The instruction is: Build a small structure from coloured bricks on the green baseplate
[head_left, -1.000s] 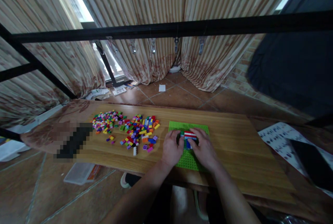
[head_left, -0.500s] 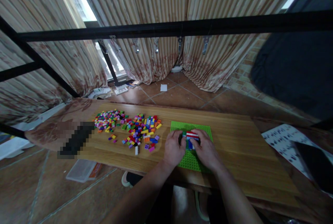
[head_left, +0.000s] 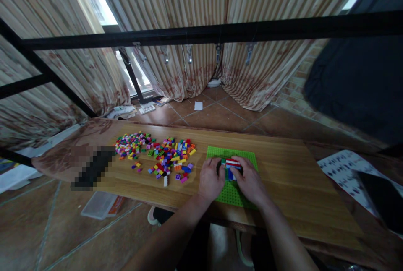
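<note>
A small build of red, white, blue and green bricks (head_left: pixel 232 162) sits on the green studded baseplate (head_left: pixel 231 199). My left hand (head_left: pixel 211 179) grips the build's left side, its fingers curled round the edge. From the right, my right hand (head_left: pixel 250 182) holds the other side, thumb in front and fingers behind. Both hands rest over the baseplate, and part of the build is hidden under the fingers.
Loose bricks (head_left: pixel 170 157) lie in a spread on the wooden table (head_left: pixel 292 178), with a heap of smaller pieces (head_left: pixel 130 145) at its far left. A printed sheet (head_left: pixel 338 166) and a dark flat device (head_left: pixel 378 197) lie at the right. A black bar (head_left: pixel 201 35) crosses above.
</note>
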Tool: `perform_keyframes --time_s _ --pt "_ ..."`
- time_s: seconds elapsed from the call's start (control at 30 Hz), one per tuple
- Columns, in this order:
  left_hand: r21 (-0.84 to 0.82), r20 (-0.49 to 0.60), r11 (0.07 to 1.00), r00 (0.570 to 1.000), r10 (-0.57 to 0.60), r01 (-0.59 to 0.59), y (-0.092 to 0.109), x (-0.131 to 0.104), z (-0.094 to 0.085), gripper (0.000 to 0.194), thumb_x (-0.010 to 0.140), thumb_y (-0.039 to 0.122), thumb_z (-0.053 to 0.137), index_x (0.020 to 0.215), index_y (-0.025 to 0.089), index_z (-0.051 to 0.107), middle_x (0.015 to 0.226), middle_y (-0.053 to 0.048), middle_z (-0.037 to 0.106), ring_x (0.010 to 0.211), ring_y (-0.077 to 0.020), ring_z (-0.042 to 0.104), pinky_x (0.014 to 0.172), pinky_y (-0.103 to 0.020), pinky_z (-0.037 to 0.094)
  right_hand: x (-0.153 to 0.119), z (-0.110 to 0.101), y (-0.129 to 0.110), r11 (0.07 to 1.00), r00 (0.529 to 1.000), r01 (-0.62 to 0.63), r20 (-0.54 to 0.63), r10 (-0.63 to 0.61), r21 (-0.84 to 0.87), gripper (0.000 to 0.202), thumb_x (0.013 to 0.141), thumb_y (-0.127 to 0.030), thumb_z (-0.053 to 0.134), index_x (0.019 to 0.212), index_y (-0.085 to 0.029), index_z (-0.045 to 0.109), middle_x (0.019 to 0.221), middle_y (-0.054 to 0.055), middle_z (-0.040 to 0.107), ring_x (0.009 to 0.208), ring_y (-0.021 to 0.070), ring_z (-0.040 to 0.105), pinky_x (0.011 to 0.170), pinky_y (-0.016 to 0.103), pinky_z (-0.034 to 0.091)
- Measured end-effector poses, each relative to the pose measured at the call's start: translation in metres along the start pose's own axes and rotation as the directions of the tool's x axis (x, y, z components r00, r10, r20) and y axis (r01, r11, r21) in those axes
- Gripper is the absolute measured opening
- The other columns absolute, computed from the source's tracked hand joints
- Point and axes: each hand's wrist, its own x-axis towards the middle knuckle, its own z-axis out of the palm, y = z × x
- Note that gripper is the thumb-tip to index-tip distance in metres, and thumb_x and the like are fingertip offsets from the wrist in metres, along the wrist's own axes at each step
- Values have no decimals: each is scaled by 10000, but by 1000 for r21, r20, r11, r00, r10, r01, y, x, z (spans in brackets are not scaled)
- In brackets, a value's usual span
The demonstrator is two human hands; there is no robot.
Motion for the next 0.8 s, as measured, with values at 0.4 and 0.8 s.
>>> perform_keyframes --time_s 0.4,0.8 --pt "-2 3 1000 1000 2 -2 -1 -1 1 228 884 190 469 1086 171 572 1035 -86 623 1004 -210 578 931 -382 478 -2 2 -1 999 999 19 -29 -20 -42 376 842 -320 462 1194 -226 550 1151 90 593 1091 239 539 967 441 427" --pt "-10 2 1000 1000 2 -2 0 -1 0 227 887 198 469 1085 164 575 1040 -93 623 1013 -212 577 938 -383 474 -2 0 -3 998 1000 16 -10 -16 -55 370 855 -324 452 1196 -216 549 1160 97 593 1095 240 537 972 441 424"
